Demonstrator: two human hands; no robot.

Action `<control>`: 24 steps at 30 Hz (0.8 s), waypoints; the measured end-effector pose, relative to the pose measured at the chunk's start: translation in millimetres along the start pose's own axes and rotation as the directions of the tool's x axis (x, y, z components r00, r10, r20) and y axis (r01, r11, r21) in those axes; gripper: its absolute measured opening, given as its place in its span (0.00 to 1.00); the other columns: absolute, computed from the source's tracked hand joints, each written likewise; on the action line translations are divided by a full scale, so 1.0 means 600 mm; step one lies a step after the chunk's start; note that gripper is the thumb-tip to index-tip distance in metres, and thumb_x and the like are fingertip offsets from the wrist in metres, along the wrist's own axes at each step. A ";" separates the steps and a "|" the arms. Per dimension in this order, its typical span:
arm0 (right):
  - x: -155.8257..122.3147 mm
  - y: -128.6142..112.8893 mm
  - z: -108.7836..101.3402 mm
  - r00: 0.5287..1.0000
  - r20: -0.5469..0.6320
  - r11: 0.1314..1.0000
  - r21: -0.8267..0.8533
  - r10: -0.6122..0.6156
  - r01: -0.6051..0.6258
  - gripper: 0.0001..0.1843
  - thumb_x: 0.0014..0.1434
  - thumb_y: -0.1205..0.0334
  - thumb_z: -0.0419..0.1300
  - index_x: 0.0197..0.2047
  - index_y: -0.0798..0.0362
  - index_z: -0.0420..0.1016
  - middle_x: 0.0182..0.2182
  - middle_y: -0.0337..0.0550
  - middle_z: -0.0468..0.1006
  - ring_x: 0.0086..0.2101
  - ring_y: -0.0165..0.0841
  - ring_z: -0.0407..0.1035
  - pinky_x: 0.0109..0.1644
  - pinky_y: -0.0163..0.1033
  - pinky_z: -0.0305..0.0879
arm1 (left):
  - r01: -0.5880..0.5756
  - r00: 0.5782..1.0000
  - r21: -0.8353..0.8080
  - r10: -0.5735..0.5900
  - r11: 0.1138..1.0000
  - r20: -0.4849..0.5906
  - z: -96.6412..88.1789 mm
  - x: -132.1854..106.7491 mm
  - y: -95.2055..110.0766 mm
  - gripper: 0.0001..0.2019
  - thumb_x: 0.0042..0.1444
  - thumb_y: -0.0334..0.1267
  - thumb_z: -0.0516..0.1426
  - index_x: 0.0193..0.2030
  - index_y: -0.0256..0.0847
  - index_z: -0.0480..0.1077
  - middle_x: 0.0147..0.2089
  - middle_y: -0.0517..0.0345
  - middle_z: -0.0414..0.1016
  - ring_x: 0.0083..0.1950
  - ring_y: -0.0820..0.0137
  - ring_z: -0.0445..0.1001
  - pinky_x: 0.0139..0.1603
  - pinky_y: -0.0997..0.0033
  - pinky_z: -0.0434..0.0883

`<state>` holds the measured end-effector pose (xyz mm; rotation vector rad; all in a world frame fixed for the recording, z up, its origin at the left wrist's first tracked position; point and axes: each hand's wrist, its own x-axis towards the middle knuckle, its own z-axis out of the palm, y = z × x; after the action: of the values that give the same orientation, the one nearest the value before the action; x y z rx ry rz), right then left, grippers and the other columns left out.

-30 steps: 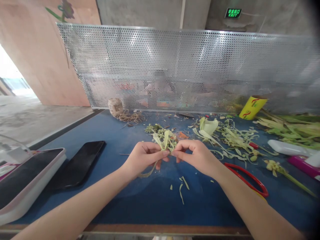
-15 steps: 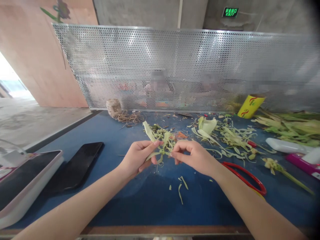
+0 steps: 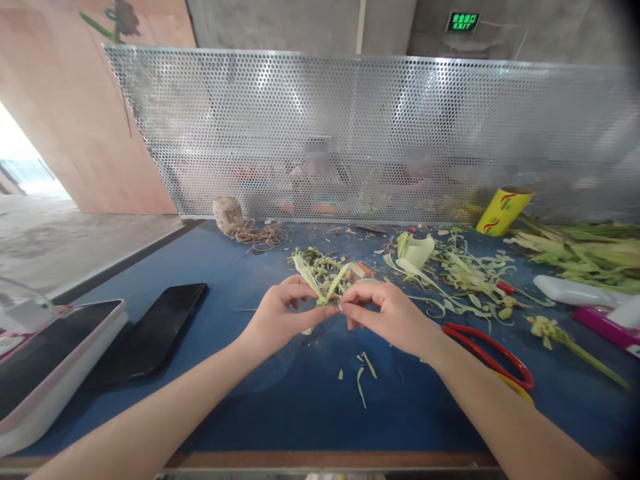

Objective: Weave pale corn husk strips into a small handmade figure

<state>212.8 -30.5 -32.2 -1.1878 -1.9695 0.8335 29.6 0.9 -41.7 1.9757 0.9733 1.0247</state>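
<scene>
My left hand (image 3: 283,315) and my right hand (image 3: 387,313) meet above the middle of the blue table (image 3: 280,400). Both pinch the same narrow pale green leaf strip (image 3: 326,283), fingertips nearly touching. The strip's ends stick up and away from the fingers in a V. A few short cut leaf bits (image 3: 363,373) lie on the table just below my hands.
A black phone (image 3: 157,327) and a white device with a dark top (image 3: 45,363) lie at the left. Red-handled scissors (image 3: 493,350) lie by my right forearm. Leaf scraps (image 3: 460,273), a twine spool (image 3: 230,215), a yellow roll (image 3: 503,212) and stalks (image 3: 585,253) lie along the perforated metal screen (image 3: 350,133).
My left hand has turned and closed in on the right, so the strip's long end swung from upper left to a V above the fingertips.
</scene>
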 end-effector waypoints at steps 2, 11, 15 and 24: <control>0.000 0.000 -0.001 1.000 0.006 1.000 0.008 0.000 0.000 0.09 0.54 0.60 0.52 0.25 0.52 0.69 0.22 0.37 0.72 0.24 0.27 0.65 0.30 0.34 0.61 | -0.057 0.998 0.033 0.057 0.998 -0.002 -0.001 0.000 -0.001 0.07 0.43 0.40 0.61 0.28 0.39 0.75 0.33 0.55 0.70 0.32 0.72 0.65 0.30 0.73 0.63; -0.007 -0.004 -0.012 0.999 0.010 0.999 -0.014 -0.045 0.045 0.10 0.55 0.60 0.53 0.24 0.51 0.69 0.23 0.37 0.72 0.26 0.28 0.66 0.33 0.34 0.61 | -0.014 0.999 -0.214 0.021 0.977 0.030 -0.001 0.000 0.008 0.06 0.42 0.38 0.60 0.23 0.36 0.72 0.30 0.57 0.67 0.31 0.71 0.66 0.35 0.70 0.66; -0.006 -0.001 -0.012 1.000 0.025 1.000 0.009 -0.011 0.011 0.09 0.55 0.59 0.52 0.26 0.51 0.69 0.23 0.38 0.72 0.27 0.29 0.67 0.33 0.35 0.62 | 0.089 0.984 -0.296 -0.038 0.951 0.174 -0.003 0.000 0.006 0.09 0.44 0.39 0.60 0.30 0.36 0.73 0.33 0.54 0.70 0.34 0.69 0.68 0.38 0.69 0.67; 0.004 0.015 0.020 0.998 0.037 0.935 0.351 0.043 -0.054 0.14 0.51 0.55 0.58 0.39 0.49 0.62 0.31 0.39 0.72 0.32 0.30 0.67 0.34 0.35 0.63 | 0.056 0.977 -0.051 -0.044 0.997 0.211 -0.004 0.001 0.004 0.15 0.42 0.38 0.61 0.40 0.39 0.73 0.38 0.54 0.71 0.37 0.67 0.70 0.37 0.71 0.68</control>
<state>206.5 -27.0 -45.3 -1.0184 -1.7243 1.1780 28.6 0.8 -38.3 1.9572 0.8645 0.7891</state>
